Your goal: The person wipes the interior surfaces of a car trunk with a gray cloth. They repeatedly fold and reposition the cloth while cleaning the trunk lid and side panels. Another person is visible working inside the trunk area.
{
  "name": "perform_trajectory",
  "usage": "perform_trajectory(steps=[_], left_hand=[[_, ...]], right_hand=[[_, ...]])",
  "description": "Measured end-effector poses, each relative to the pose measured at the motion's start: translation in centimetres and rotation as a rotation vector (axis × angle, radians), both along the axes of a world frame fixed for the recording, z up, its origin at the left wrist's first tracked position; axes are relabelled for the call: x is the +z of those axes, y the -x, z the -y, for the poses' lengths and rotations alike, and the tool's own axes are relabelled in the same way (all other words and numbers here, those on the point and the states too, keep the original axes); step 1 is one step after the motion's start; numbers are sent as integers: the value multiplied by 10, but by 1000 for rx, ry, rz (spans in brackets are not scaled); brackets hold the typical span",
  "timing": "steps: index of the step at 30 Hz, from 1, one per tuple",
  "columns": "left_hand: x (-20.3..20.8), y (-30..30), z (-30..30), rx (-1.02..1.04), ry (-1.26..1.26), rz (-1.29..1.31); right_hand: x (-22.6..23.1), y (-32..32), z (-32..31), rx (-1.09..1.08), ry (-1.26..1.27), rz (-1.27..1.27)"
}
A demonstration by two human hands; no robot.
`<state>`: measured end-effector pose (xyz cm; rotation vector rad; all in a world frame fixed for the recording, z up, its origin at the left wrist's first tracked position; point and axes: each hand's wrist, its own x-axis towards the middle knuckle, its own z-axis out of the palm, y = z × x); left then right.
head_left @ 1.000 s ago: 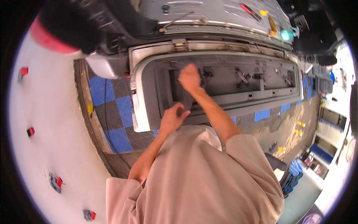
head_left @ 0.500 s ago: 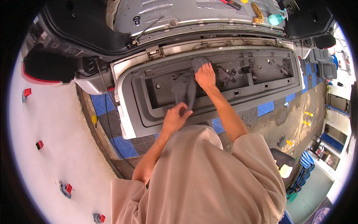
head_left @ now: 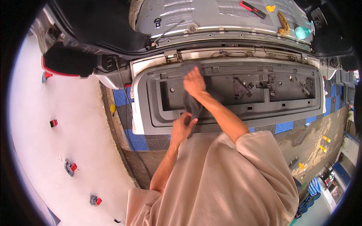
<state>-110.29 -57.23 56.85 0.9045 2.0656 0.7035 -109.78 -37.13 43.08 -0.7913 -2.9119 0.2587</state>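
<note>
A dark grey cloth hangs between my two hands over the open tailgate's grey plastic inner panel. My right hand is closed on the cloth's upper part and presses it against the panel's far edge, left of centre. At the near edge my left hand pinches the cloth's lower end between thumb and fingers. Inside the long recess sit dark straps and clips. Part of the recess is hidden by the cloth and my right forearm.
Beyond the tailgate, the bare metal cargo floor carries a red and black tool, a yellow-brown rag and a teal spray bottle. Blue and grey floor tiles show below. A cable hangs at the left, beside a white surface.
My right hand has slid left along the panel's far edge with the cloth. My left hand has shifted slightly left too, keeping its pinch. The whole view has also shifted.
</note>
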Motion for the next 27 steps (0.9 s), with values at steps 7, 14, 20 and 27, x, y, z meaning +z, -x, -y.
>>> perform_trajectory(steps=[7, 14, 20, 27], left_hand=[[-6, 4, 12, 92, 54, -1], [-10, -8, -6, -81, 38, 22], [-15, -14, -2, -100, 6, 67], [-11, 30, 39, 30, -11, 104]], right_hand=[[5, 93, 40, 118, -9, -242], [11, -12, -14, 67, -55, -78], [17, -38, -29, 5, -51, -11], [22, 65, 28, 149, 142, 117]])
